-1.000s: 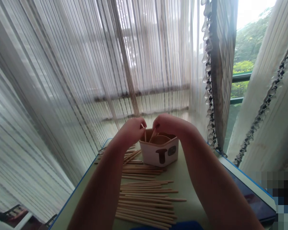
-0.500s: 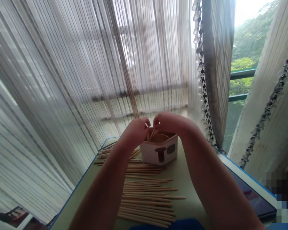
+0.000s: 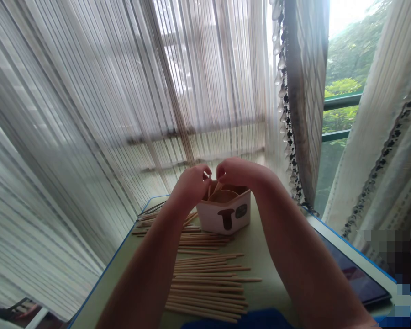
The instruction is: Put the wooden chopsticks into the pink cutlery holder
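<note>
Box [image 3: 222,219], white outside and brown inside, stands upright on the pale desk [image 3: 274,274] just below the centre of the frame, with dark printed shapes on its near wall. Above its rim at frame centre, the left hand [image 3: 193,180] has its fingers curled and pinched on a thin pale stick [image 3: 209,189] that slants down into the box. Close beside it, slightly right, the right hand [image 3: 231,170] bends over the rim, its fingers closed on a second stick [image 3: 218,186]; their tips are partly hidden. A round-rimmed container [image 3: 225,196] sits inside the box. Loose wooden sticks [image 3: 208,289] lie in rows from left of the box down to the lower centre, partly behind the left forearm. A dark tablet [image 3: 356,274] lies at lower right; a blue object [image 3: 256,319] shows at the bottom edge. Striped curtains [image 3: 99,91] fill the upper left.
</note>
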Motion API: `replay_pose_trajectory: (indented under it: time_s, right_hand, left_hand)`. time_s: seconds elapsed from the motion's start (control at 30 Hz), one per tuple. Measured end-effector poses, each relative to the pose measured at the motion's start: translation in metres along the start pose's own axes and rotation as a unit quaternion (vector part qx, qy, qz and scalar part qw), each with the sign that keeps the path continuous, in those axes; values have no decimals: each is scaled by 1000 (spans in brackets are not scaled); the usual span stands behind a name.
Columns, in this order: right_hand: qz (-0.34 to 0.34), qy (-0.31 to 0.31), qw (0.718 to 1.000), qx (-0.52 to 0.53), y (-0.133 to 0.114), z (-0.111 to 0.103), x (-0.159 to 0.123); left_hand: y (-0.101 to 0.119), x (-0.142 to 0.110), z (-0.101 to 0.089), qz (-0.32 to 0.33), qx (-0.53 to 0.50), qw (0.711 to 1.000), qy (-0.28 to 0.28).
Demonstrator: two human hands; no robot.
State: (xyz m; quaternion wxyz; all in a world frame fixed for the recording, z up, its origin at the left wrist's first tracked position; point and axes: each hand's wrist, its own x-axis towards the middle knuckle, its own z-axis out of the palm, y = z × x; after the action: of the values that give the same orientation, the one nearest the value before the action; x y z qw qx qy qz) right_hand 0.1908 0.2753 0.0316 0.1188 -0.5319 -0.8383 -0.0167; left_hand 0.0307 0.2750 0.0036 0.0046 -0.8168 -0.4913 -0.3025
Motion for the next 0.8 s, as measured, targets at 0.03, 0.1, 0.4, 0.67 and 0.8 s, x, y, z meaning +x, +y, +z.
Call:
replay_pose_trajectory:
  time_s: [0.03, 0.1, 0.4, 0.67, 0.8]
  right_hand:
    - [1, -2, 1000, 1, 0, -1, -1]
    - [2, -3, 1000, 3, -1, -2, -3]
    - [-3, 5, 1000, 5, 6, -4, -6]
    - [19, 15, 1000, 10, 13, -3, -4]
    - [6, 13, 1000, 14, 15, -2, -4]
  left_hand:
    - [0, 0, 1, 0, -7, 1000, 5]
    - [1, 0, 2, -1, -20, 1000, 11]
    - [-5, 4, 12, -13, -41, 997, -60]
    - [-15, 9, 26, -40, -77, 990, -109]
    - [-12, 8, 23, -1, -43, 997, -64]
